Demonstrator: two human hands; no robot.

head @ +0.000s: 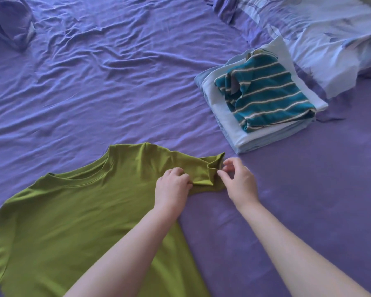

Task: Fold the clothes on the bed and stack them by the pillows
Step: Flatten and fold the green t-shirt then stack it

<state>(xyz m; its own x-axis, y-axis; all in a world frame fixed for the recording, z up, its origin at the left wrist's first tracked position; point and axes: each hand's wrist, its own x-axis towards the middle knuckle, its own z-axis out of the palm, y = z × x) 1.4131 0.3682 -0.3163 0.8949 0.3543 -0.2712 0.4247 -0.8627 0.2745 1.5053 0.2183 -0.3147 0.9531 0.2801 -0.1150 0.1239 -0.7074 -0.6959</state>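
Item 1: green T-shirt (73, 211), spread flat on the purple bed sheet (94, 82), collar toward the far side of the bed, body running off the near-left edge of view. Its right sleeve (201, 170) is bunched and partly folded over.

Item 2: my left hand (172, 186), lying on the shirt at the shoulder, fingers curled and pinching a fold of the sleeve fabric.

Item 3: my right hand (238, 181), just beside the sleeve's cuff end, fingers bent, thumb and forefinger tips at the rolled cuff edge. I cannot tell whether they have actually closed on the cloth.

Item 4: stack of folded clothes (223, 129), on the bed beyond my right hand and apart from the green shirt. Pale blue and white pieces below; 1 teal striped shirt (270, 93) on top, smaller than the pieces under it.

Item 5: pale patterned pillow (330, 39), far right, just beside the stack's far edge.

Item 6: second bundle of purple bedding (7, 20), far-left corner.
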